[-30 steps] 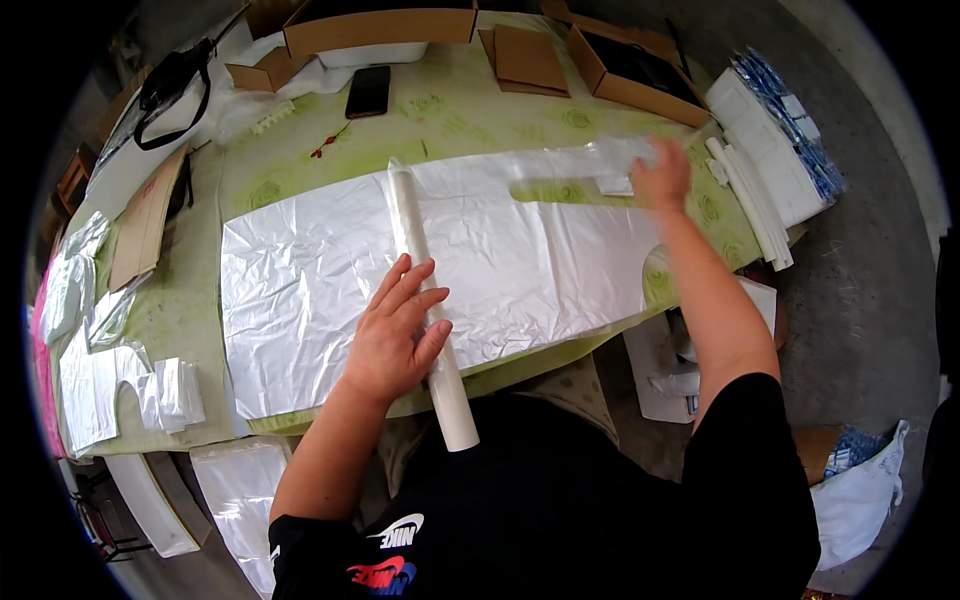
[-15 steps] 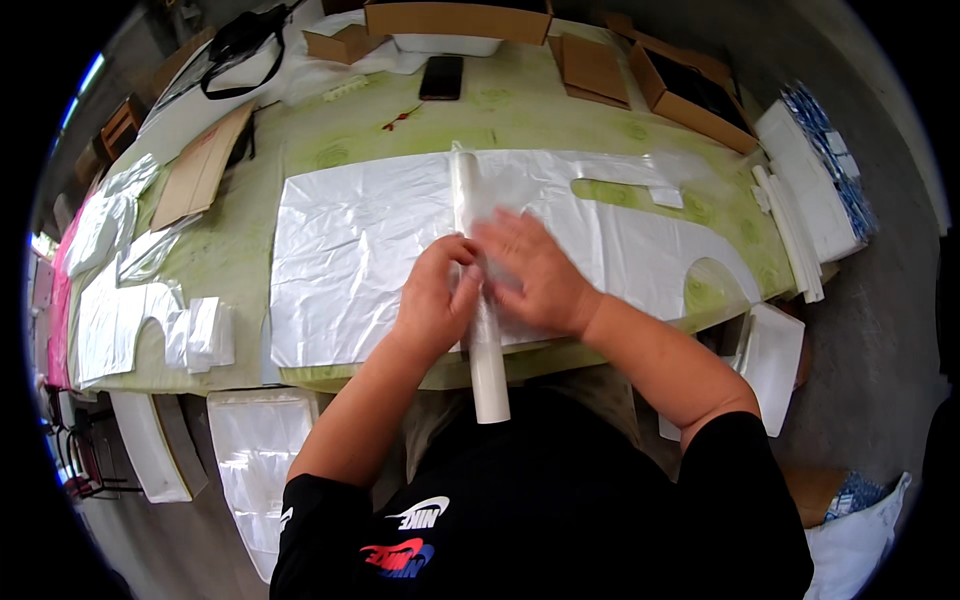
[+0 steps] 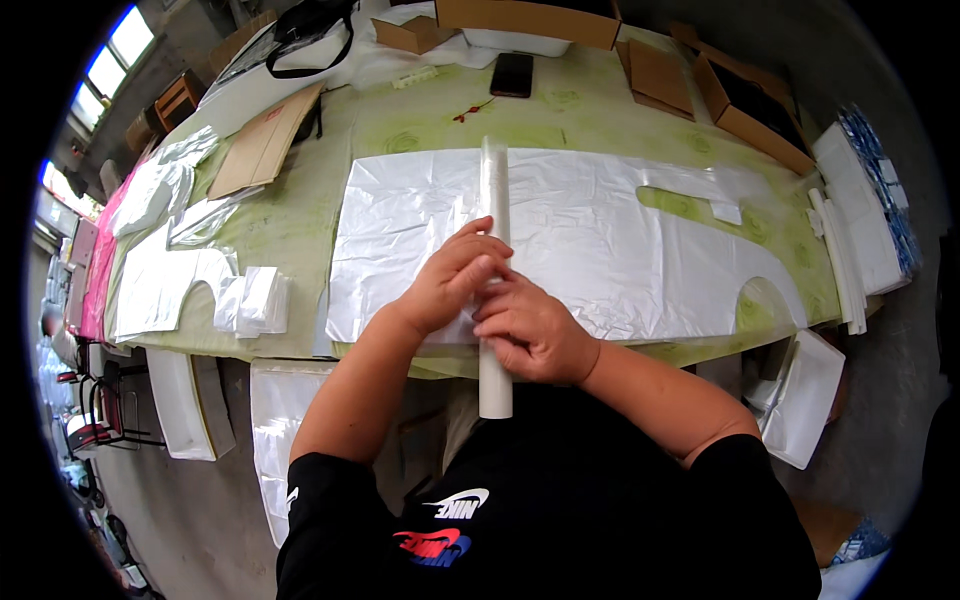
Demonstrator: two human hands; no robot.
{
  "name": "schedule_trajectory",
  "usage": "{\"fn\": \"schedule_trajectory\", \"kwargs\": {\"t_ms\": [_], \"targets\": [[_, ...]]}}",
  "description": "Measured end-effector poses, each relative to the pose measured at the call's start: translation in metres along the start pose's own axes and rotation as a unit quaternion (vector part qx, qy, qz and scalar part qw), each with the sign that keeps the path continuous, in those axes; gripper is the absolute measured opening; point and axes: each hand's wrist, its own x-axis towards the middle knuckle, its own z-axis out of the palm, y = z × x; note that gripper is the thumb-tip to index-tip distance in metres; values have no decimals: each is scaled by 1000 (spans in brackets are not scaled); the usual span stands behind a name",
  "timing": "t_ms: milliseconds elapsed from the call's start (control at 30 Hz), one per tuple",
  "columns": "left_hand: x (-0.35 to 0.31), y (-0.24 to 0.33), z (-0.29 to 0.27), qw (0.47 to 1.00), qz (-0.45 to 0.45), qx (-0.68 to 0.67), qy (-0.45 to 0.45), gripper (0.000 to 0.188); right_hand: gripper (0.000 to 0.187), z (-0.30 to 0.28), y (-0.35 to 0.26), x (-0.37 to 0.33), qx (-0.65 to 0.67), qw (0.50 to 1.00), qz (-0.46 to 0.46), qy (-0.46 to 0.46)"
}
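Observation:
A long white roll [image 3: 495, 185], a tube that looks wrapped in clear plastic film, lies lengthwise from the sheet toward my body. Its near end sticks out past the table edge. My left hand [image 3: 455, 278] is closed over the middle of it from the left, the index finger reaching across the top. Just nearer to me, my right hand [image 3: 540, 330] curls over it from the right, and the fingertips of both hands meet there. What they may pinch between them is hidden. Under the roll a large cut sheet of thin white plastic [image 3: 600, 240] is spread out.
Cut white plastic pieces [image 3: 165, 285] and a cardboard sheet [image 3: 265, 140] lie to the left. A phone [image 3: 512, 75] and cardboard boxes [image 3: 750, 110] are at the back. White strips [image 3: 840, 260] line the right edge, with white bins [image 3: 805, 400] below.
The view has swung, so the table sits farther right in it. My right hand has drawn back toward me from flat, blurred fingers and now curls over the roll.

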Motion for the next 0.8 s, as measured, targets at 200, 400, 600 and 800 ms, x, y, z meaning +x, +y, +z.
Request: {"fn": "schedule_trajectory", "kwargs": {"t_ms": [200,400,600,800], "targets": [[-16,14,-15,993,-12,18,112,32,17,23,3,35,45,988,-29,-147],[-36,38,-48,955,-86,284,7,25,16,27,-10,30,124,988,-25,-83],[-54,64,-57,863,-127,439,214,46,19,4,-29,-30,112,994,17,-8],[-61,47,-68,772,-433,453,107,94,21,-5,-32,-53,129,991,29,-15]]}}
